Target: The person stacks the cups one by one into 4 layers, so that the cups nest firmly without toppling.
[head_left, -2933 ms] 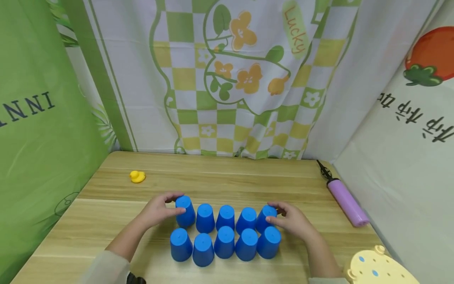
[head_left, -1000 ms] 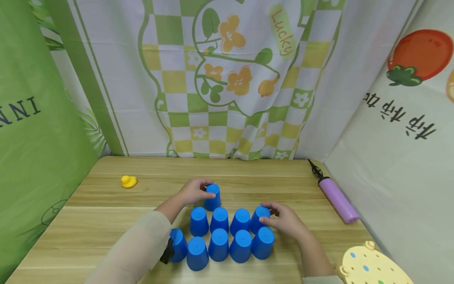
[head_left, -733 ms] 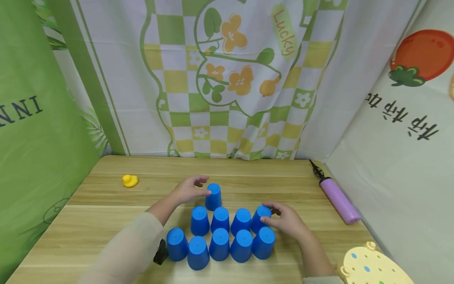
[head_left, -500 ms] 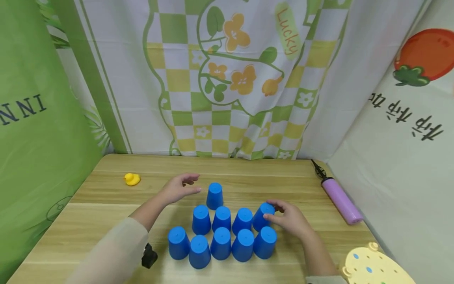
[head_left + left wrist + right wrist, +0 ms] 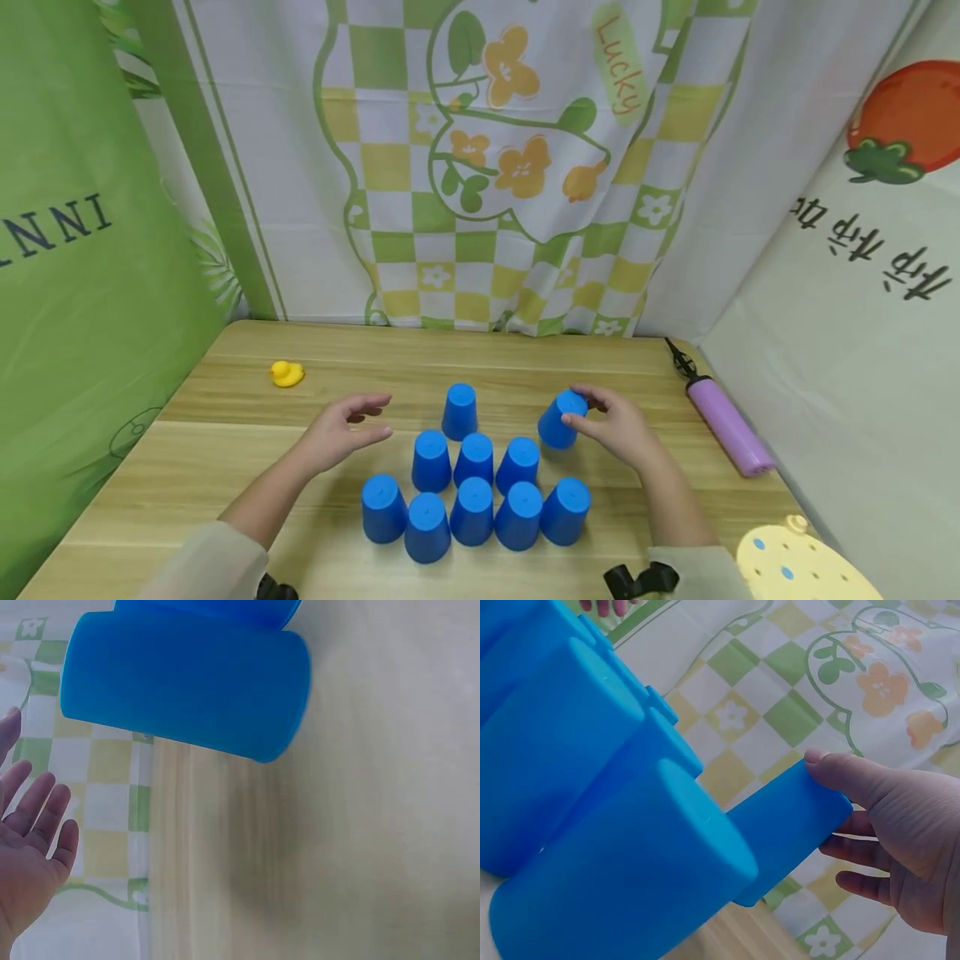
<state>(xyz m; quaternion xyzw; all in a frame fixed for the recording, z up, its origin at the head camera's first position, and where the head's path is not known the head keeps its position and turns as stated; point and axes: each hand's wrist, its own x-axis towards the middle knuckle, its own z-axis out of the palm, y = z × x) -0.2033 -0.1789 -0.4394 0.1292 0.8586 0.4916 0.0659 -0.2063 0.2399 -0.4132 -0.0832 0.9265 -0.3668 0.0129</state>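
Observation:
My right hand (image 5: 618, 427) pinches a blue plastic cup (image 5: 561, 421), turned bottom up and tilted slightly, behind the right part of the rows. In the right wrist view the thumb and fingers hold that cup (image 5: 791, 829) near its closed end. My left hand (image 5: 336, 437) is empty, fingers spread loosely, left of the cups. Another upside-down blue cup (image 5: 460, 412) stands alone at the back. Three more form a middle row, including a centre cup (image 5: 474, 458). A front row of several cups (image 5: 472, 512) stands closest to me.
A yellow rubber duck (image 5: 287, 373) sits at the back left of the wooden table (image 5: 225, 475). Along the right edge lies a purple hand pump (image 5: 727, 425) with a black tip. A pale yellow dotted object (image 5: 802, 562) is at the lower right. Printed curtains (image 5: 502, 275) enclose the table.
My left hand carried a cup from the row's left end to the back, let go and drew away left. My right hand has moved the right-end cup away from me, out of its row.

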